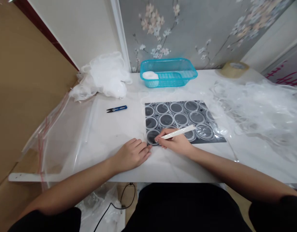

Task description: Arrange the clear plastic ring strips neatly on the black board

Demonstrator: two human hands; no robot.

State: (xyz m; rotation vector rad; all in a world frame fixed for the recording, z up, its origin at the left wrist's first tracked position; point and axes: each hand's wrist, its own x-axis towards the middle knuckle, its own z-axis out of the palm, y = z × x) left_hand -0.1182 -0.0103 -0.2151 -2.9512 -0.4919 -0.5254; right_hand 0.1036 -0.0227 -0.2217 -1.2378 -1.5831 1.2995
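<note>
On the white table lies a dark sheet (181, 120) printed with rows of pale rings, under shiny clear film. My right hand (175, 141) is closed in a pinch round a slim white pen-like tool (181, 131). The tool's tip is hidden by my fingers, over the ring at the sheet's near left corner. My left hand (132, 154) rests palm down beside that corner, fingers loosely bent and grasping nothing visible, fingertips at the sheet's edge. Blue thread snips (117, 109) lie to the left of the sheet.
A turquoise plastic basket (169, 64) with a white roll-like item (150, 75) stands at the back. White translucent material (102, 75) is heaped at back left, clear film pieces (264, 112) at right. A tape roll (234, 69) sits back right. Clear plastic bags (63, 141) hang over the left edge.
</note>
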